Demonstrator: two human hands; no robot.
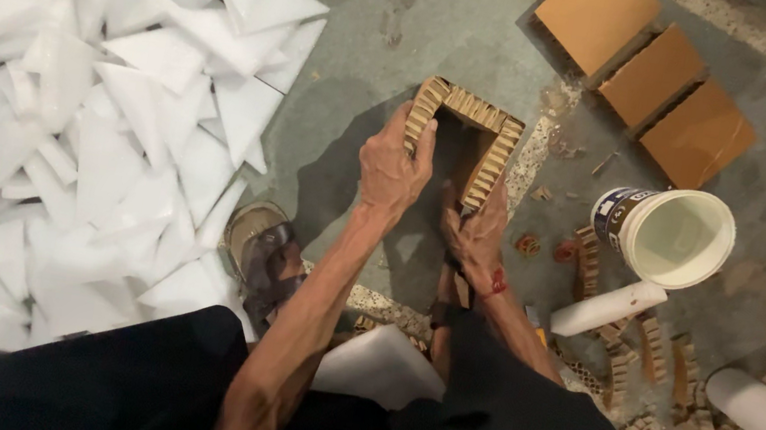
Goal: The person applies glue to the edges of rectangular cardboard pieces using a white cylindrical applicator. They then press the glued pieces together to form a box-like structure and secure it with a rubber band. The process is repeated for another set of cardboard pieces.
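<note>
So there's a cardboard frame point(463, 141) sitting on the concrete floor point(380, 33) right around the middle of the shot, made of thick honeycomb strips, closed at the far end and open toward the person. The left hand point(394, 168) is clamped over the frame's 9 o'clock wall, fingers curled together over the top edge, thumb on the outer side. The right hand point(478, 231) is at the frame's 5 o'clock corner, fingers pressed close together against the end of the right wall; can't tell whether the thumb is hooked round it. Both forearms come up from 6 o'clock, the left one long and nearly straight, the right one bent tighter and tucked in close. Room-wise, there's bare floor off to 12 and 11 o'clock of the frame, but 9 o'clock is jammed with a big heap of white foam triangles point(67, 97). A sandal point(261, 252) is at 7 o'clock, just beside the heap's edge. At 1 o'clock sit three brown boards point(651, 78), at 3 o'clock a white bucket point(678, 237) tipped on its side, and at 4 o'clock loose cardboard scraps point(668, 409) plus white tubes point(607, 307).
</note>
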